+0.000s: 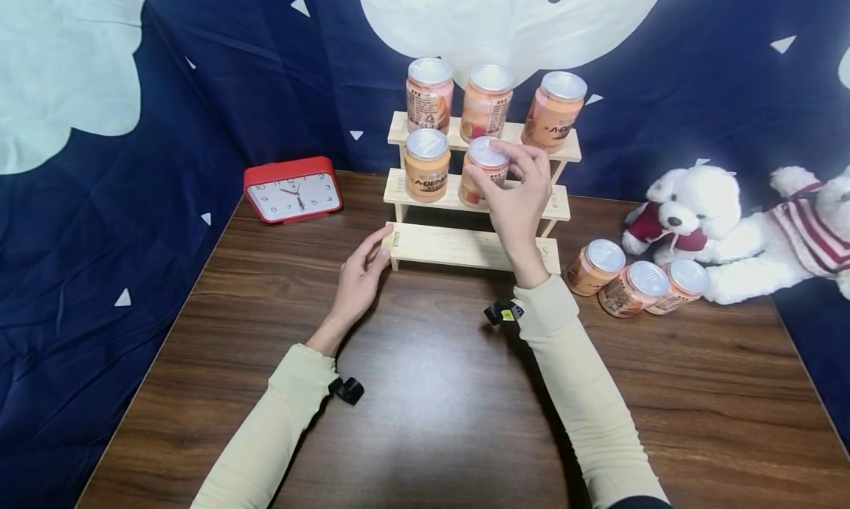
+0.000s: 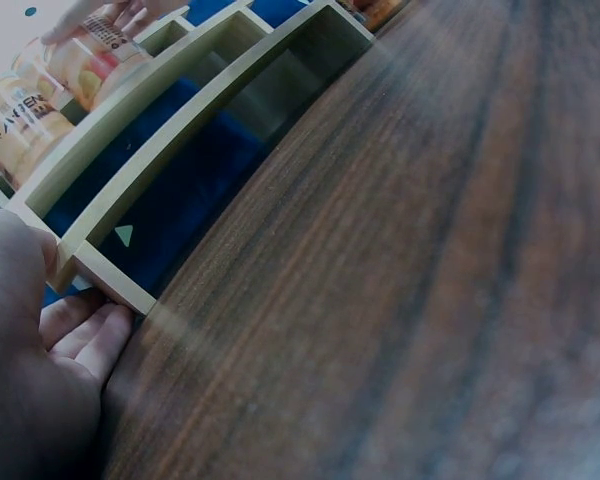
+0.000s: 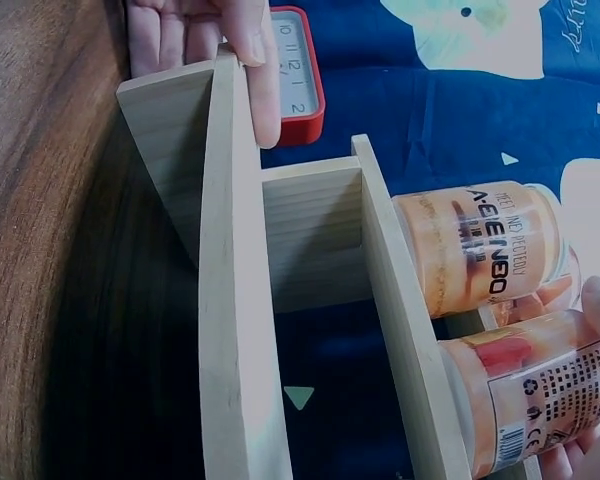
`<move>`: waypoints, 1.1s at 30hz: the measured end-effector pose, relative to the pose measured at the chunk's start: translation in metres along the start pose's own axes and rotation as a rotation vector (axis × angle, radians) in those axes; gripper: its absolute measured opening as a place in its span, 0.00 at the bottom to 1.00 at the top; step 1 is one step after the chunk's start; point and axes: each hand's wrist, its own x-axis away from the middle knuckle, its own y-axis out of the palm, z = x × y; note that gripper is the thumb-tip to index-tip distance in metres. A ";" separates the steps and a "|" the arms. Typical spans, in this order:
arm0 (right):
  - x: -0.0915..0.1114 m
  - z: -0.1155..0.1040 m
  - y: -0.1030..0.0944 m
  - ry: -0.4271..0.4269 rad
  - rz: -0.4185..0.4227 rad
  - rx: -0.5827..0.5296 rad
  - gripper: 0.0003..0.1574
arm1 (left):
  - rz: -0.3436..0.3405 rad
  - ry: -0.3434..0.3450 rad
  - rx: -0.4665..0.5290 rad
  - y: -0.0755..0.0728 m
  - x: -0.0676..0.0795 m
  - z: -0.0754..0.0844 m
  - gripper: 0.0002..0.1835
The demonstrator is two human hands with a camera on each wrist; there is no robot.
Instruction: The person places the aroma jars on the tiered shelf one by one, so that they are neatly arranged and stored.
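A three-tier wooden stand point(image 1: 458, 245) stands on the table. My left hand point(image 1: 359, 276) grips the left end of its lowest step; in the right wrist view the thumb lies over the board point(image 3: 230, 300). My right hand point(image 1: 524, 192) holds a canned-fruit jar point(image 1: 473, 186) by its upper part, thumb on one side and fingers on the other, at the middle step. In the right wrist view this jar point(image 3: 540, 395) has its base at the step. Left of it, another jar point(image 1: 427, 177) stands upright on the same step. Three more jars point(image 1: 490, 111) stand along the top step.
Three jars point(image 1: 594, 269) with silver lids stand on the table point(image 1: 412, 391) right of the stand. Beside them lie white plush dogs point(image 1: 704, 206). A red clock point(image 1: 292, 190) stands at the back left. Dark blue cloth point(image 1: 265, 74) hangs behind the table.
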 end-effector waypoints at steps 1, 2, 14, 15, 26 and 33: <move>0.000 0.000 0.000 0.001 -0.002 -0.001 0.30 | 0.003 0.007 -0.009 0.000 0.001 0.001 0.22; 0.000 0.000 0.000 0.003 -0.004 -0.004 0.30 | 0.006 0.014 -0.018 0.001 0.001 0.003 0.22; -0.001 -0.005 -0.006 0.031 -0.067 0.011 0.31 | 0.020 0.024 -0.047 0.003 0.004 0.012 0.23; -0.001 -0.006 -0.006 0.030 -0.075 0.020 0.31 | 0.020 0.028 -0.046 0.002 0.004 0.011 0.23; 0.003 -0.008 -0.016 0.020 -0.077 -0.033 0.35 | 0.003 0.011 -0.017 0.001 0.001 0.003 0.23; 0.006 -0.012 -0.027 0.010 -0.075 -0.084 0.35 | -0.005 -0.007 0.008 -0.001 -0.001 -0.002 0.22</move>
